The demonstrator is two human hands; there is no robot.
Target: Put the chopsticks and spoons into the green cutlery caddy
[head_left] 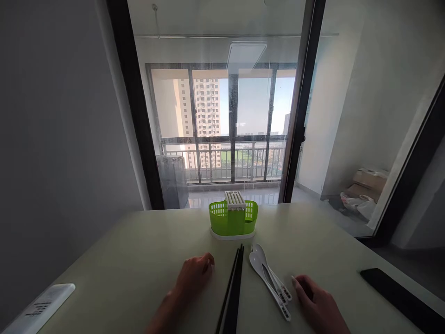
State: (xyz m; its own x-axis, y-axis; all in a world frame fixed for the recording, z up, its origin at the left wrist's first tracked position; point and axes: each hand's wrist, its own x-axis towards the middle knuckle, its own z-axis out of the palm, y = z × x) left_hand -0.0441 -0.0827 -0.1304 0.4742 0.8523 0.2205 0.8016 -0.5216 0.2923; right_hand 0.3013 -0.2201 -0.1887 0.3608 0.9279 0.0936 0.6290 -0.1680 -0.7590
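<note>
My left hand [198,269] rests on the table, its fingers curled in, with no object showing in it. To its right lies a bundle of long black chopsticks [234,290], their thin tips pointing away from me. Several white spoons [266,273] with patterned handle ends lie overlapping beside the chopsticks, bowls at the far end. Just right of the spoon handles sits my right hand [316,299], fingers loosely bent toward the thumb, nothing visible in its grasp. A green utensil basket [219,226] with a white slotted top [235,200] and white base stands upright beyond both hands.
On the pale table [156,241], a white packet with dark print [45,306] lies at the left edge. A flat black object [392,292] lies at the right edge. Behind the table rises a glass door with a dark frame [295,139]; boxes and bags [365,195] sit beyond.
</note>
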